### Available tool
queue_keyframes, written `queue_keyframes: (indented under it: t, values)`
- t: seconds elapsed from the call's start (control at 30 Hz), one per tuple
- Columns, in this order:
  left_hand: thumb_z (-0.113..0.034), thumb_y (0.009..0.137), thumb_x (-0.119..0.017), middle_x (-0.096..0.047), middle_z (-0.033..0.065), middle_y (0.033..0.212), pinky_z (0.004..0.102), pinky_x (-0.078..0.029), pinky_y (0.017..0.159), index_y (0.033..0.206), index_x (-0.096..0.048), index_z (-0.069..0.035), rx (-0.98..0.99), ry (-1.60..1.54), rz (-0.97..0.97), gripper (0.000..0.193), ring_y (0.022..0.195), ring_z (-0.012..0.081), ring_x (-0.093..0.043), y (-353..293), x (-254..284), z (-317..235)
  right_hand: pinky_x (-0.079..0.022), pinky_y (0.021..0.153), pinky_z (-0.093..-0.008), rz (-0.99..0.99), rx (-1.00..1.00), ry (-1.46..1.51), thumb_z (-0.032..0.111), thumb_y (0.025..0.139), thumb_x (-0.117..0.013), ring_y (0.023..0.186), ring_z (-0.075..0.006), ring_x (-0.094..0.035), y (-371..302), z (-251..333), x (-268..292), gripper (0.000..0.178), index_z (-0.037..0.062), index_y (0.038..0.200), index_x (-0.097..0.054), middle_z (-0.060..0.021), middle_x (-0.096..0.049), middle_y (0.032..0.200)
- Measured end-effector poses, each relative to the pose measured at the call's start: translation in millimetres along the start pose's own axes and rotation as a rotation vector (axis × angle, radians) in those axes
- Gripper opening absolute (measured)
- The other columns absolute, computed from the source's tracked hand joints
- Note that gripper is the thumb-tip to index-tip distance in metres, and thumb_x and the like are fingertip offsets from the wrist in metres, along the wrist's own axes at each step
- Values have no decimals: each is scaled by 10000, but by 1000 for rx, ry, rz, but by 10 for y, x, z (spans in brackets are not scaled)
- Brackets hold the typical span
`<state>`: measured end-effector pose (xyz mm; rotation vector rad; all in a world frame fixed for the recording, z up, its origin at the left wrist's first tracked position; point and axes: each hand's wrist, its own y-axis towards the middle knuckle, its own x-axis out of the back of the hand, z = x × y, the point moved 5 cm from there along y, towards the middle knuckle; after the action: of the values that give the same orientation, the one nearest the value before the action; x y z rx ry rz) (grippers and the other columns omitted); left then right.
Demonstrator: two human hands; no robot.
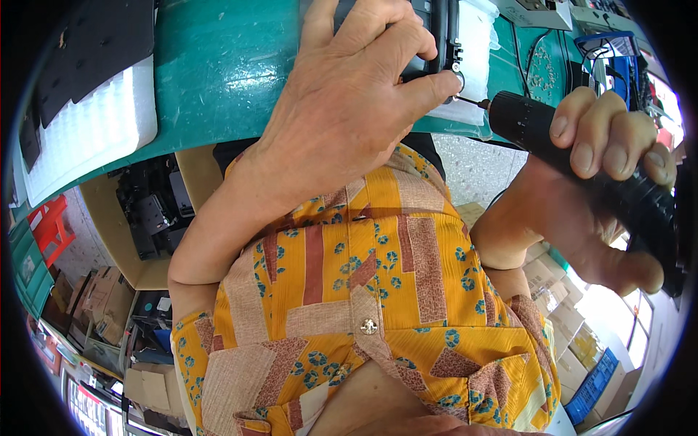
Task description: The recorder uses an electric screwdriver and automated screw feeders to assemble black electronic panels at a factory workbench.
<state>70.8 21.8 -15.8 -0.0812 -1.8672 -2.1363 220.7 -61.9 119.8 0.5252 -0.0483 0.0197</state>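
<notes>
My left hand [349, 94] lies over a black plastic part [445, 33] at the far edge of view, its fingers bent down on it. The thumb presses beside a small round fitting at the part's near end. My right hand [607, 156] is wrapped round a black electric screwdriver [523, 118], held nearly level at the right. Its thin bit [471, 100] points left and reaches the fitting by my left thumb. Whether the tip sits in a screw is too small to tell. My left hand hides much of the black part.
White foam [476, 62] lies beside the part on the green tabletop [218, 65]. Small screws [539, 76] are scattered to the right, near cables and a blue tray [624, 67]. Flat black panels [102, 51] rest on foam at left. Below stands a cardboard box [98, 200] of black parts.
</notes>
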Motion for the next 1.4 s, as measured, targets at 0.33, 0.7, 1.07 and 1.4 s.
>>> queue_keyframes:
  t: [0.33, 0.7, 1.07, 1.4]
  values:
    - [-119, 851, -718, -572, 85, 1102, 698, -302, 1064, 1129, -736, -134, 62, -76, 6, 279, 1186, 299, -505, -44, -78, -52, -425, 702, -324, -15, -68, -43, 740, 767, -735, 772, -135, -572, -84, 91, -52, 766, 114, 1200, -646, -2, -599, 994]
    - [-121, 872, -714, -578, 90, 1113, 706, -295, 1067, 1148, -734, -136, 6, 95, 63, 278, 1189, 301, -506, 47, 114, -85, -476, 666, -351, -61, 130, -129, 703, 853, -686, 736, -165, -569, -124, 90, -403, 777, 70, 1280, -541, -62, -569, 992]
    - [-83, 727, -800, -651, 23, 1121, 560, -325, 1141, 1071, -774, -235, 590, -342, 618, 377, 1220, 318, -552, 340, 208, 100, -504, 747, -420, -407, 178, 118, 595, 937, -605, 803, -241, -589, -524, 146, 542, 609, 45, 1200, -618, -129, -601, 980]
    - [-68, 704, -818, -652, 36, 1139, 599, -309, 1147, 1070, -781, -235, 578, -309, 668, 403, 1251, 327, -536, 301, 320, 140, -530, 660, -414, -875, 328, -37, 370, 946, -604, 663, -255, -601, -756, 76, 954, 380, 9, 1064, -596, -155, -614, 830]
